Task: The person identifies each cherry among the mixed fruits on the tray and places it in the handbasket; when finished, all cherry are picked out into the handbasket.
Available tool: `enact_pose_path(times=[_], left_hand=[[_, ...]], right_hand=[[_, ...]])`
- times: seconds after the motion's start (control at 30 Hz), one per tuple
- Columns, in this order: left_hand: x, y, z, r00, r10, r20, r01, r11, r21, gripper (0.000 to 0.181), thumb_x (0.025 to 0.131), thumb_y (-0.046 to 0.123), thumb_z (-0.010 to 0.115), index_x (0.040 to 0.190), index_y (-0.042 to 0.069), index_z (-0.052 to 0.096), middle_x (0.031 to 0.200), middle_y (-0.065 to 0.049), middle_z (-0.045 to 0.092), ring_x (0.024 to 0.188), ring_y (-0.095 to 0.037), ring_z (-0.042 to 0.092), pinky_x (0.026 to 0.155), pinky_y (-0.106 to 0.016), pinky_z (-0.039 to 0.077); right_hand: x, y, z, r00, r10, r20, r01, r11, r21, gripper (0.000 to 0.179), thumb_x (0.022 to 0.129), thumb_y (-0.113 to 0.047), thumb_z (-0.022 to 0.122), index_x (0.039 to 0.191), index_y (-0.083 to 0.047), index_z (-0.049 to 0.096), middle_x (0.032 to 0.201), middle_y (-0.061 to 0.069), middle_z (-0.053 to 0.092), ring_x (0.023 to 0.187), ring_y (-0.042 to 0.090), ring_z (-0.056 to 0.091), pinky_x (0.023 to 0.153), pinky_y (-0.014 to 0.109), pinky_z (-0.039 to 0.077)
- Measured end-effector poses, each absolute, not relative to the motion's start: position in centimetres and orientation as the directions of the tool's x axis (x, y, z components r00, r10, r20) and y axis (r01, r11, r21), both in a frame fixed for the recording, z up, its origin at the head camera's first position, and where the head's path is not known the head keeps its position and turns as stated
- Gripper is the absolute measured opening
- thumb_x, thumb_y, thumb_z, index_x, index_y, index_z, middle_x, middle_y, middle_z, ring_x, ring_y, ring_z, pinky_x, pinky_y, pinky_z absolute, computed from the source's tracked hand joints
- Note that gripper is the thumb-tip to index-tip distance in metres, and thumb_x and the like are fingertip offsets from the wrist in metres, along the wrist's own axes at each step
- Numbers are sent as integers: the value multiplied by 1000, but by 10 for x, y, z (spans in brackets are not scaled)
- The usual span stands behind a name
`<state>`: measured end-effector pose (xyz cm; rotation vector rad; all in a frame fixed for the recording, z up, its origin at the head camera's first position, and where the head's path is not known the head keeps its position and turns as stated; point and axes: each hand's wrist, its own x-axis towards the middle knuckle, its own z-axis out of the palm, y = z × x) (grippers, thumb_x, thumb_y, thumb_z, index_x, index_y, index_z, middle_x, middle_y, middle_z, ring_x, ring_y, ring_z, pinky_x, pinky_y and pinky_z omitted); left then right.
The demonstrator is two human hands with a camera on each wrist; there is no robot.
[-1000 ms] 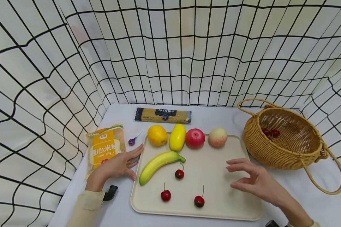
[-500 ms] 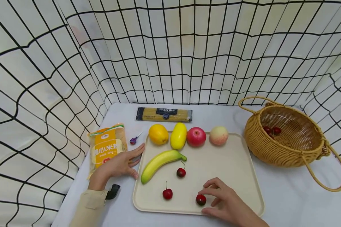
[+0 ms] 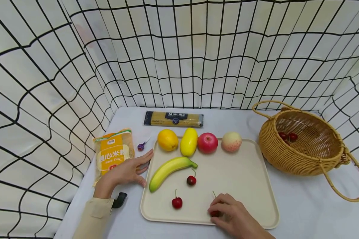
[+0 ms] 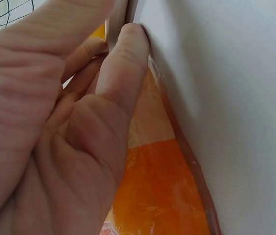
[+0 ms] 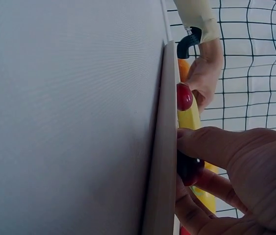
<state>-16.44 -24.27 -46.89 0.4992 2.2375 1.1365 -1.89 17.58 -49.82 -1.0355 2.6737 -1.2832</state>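
My right hand point(image 3: 234, 214) pinches a dark red cherry point(image 5: 190, 169) between thumb and fingers, low over the front of the beige tray point(image 3: 242, 176). In the head view those fingers partly cover the cherry, and its green stem sticks up behind them. My left hand point(image 3: 124, 172) rests at the tray's left edge with fingers spread and relaxed, thumb and fingertips at the rim. Two other cherries lie on the tray, a front one point(image 3: 177, 202) and one point(image 3: 191, 180) beside the banana point(image 3: 169, 172).
Along the tray's back sit an orange-yellow lemon-like fruit point(image 3: 167, 139), a yellow oblong fruit point(image 3: 189, 142), a red apple point(image 3: 207, 143) and a peach point(image 3: 231, 141). A wicker basket point(image 3: 269, 149) holding cherries point(image 3: 292, 136) stands right. Spaghetti point(image 3: 173, 119), a lollipop point(image 3: 141, 146) and a yellow food bag point(image 3: 110, 149) surround the tray.
My right hand has moved left and down from the tray's right side to the front cherry, and its fingers have closed round it. The left hand stays at the rim.
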Motion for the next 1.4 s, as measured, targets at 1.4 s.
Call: enact_pose_path(times=[1.4], left_hand=[[-164,-242,-470,-767,566,-302,115,585,803,123,75,21,94,171,10,19,180,-13,10,149,-40,50,114,-38,53]], right_hand=[[-86,196,-450,-795,-576,191,-393,249,-885,24,92,-4,83,114,-11,77,111,7,75,99,13,74,86,28,68]])
